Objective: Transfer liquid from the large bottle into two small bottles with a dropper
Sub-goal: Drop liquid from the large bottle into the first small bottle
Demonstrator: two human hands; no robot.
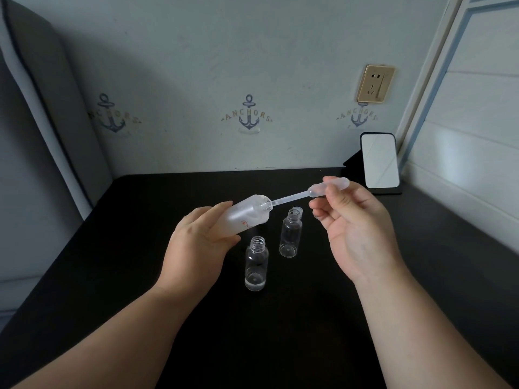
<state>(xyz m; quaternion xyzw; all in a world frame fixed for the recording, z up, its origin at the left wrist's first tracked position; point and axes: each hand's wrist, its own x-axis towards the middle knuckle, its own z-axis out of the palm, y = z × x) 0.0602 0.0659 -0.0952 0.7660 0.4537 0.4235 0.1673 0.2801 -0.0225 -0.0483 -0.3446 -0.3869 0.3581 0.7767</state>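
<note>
Head view: left hand grips the large bottle, tilted, mouth pointing up-right. Right hand pinches the dropper bulb between thumb and fingers; stem lies in line with the bottle's axis, tip at or in the mouth. Near small bottle holds some liquid, far small bottle looks empty. Both stand open just below the dropper, right hand nearer. Black table leaves room around them.
</note>
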